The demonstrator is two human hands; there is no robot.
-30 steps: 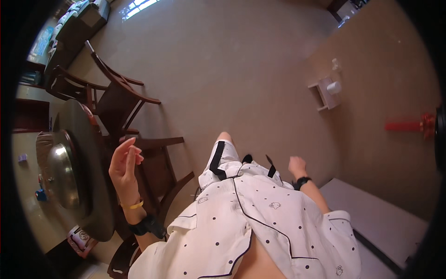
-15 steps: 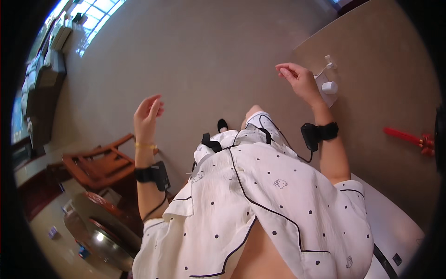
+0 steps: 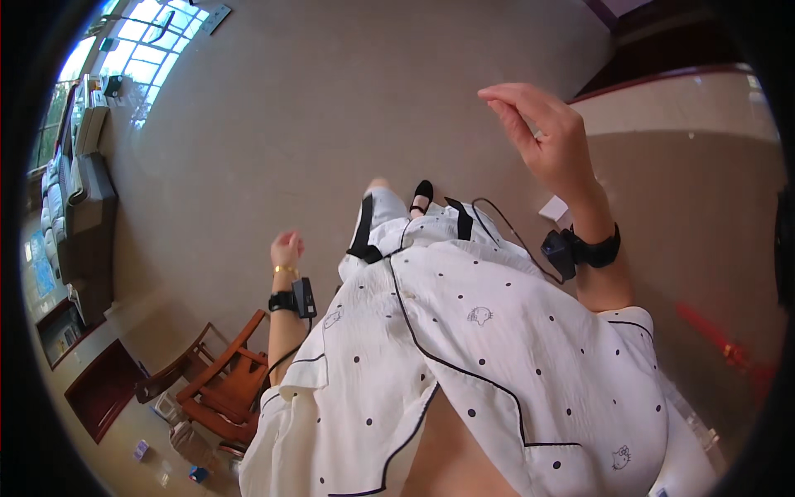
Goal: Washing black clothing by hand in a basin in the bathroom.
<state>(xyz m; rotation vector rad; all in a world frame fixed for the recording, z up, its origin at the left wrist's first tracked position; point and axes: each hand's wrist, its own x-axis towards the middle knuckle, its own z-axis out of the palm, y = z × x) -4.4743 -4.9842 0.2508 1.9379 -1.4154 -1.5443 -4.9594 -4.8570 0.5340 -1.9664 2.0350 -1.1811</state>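
My right hand (image 3: pixel 553 137) is raised at the upper right, with the fingers bent forward and the thumb apart from them. Nothing is in it. My left hand (image 3: pixel 286 250) hangs lower at the left, small in the view. Its fingers curl loosely, partly turned from sight, and no object shows in it. Black straps hold a small dark device (image 3: pixel 305 298) on my left wrist and another dark device (image 3: pixel 561 253) on my right forearm, both with cables. A yellow bracelet (image 3: pixel 286 269) circles my left wrist. Neither hand touches anything.
Brown wooden chairs (image 3: pixel 228 389) stand at the lower left. A grey sofa (image 3: pixel 89 224) runs along the far left near bright windows. Dark steps or a ledge (image 3: pixel 671 50) lie at the upper right. A red object (image 3: pixel 712 331) is at the right, and a white card-like piece (image 3: pixel 553 208) beside my right forearm.
My left hand has dropped lower and swung back; my right hand has risen and looks larger. The other foot is forward now, and the chairs and floor items have shifted down in view.
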